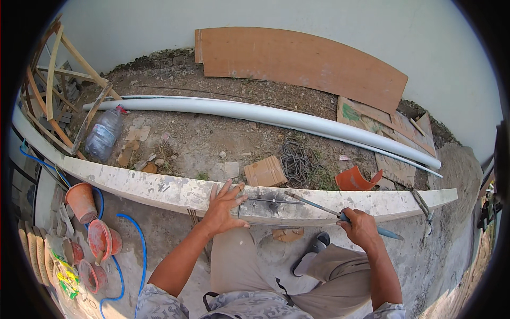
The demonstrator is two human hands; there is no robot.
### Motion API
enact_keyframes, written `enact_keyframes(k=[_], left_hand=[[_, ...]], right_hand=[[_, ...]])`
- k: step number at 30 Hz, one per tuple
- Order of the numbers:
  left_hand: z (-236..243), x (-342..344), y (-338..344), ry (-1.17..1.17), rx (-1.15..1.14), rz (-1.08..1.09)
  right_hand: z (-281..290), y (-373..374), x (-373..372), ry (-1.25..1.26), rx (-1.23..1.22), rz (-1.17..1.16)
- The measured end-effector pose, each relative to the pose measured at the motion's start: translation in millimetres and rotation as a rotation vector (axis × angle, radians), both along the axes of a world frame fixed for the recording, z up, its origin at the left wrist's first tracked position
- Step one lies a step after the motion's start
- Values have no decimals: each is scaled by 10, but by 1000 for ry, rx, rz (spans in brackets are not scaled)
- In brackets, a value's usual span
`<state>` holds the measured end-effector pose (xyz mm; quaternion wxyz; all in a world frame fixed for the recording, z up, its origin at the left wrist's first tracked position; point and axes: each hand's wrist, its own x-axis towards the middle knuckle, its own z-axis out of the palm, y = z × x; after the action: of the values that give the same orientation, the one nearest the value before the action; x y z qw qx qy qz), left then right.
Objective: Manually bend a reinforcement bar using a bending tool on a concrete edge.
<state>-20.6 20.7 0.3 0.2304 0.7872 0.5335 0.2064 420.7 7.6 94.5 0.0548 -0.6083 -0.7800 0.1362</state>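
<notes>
My left hand (222, 208) rests spread on the pale, stained beam (159, 186), at the left end of a thin bent metal rod (261, 200) that lies along its top. My right hand (357, 228) is closed round a long metal bar with a blue handle (389, 233), whose thin far part reaches left over the beam toward small pins and a dark worn patch near the rod. A metal clamp (422, 207) sits across the beam's right part. My legs and a dark slip-on shoe show below.
Beyond the beam lie white pipes (265, 120), coiled dark wire (297, 162), cardboard (265, 171), an orange curved piece (357, 179) and a water bottle (103, 133). A plywood board (297, 64) leans on the wall. Wooden frames stand left; buckets (104, 242) and blue hose (142, 244) lie lower left.
</notes>
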Motion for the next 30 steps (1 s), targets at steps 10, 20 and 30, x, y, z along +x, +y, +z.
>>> enact_keyframes(k=[10,20,30], left_hand=[[93,59,-38,-73,-28,35],[118,36,-30,-98,-50,38],[104,45,-21,-106,-61,33]], right_hand=[[157,987,-74,-344,351,445],[407,1873,-548,-604,422,737],[172,2479,-986,-693,407,904]])
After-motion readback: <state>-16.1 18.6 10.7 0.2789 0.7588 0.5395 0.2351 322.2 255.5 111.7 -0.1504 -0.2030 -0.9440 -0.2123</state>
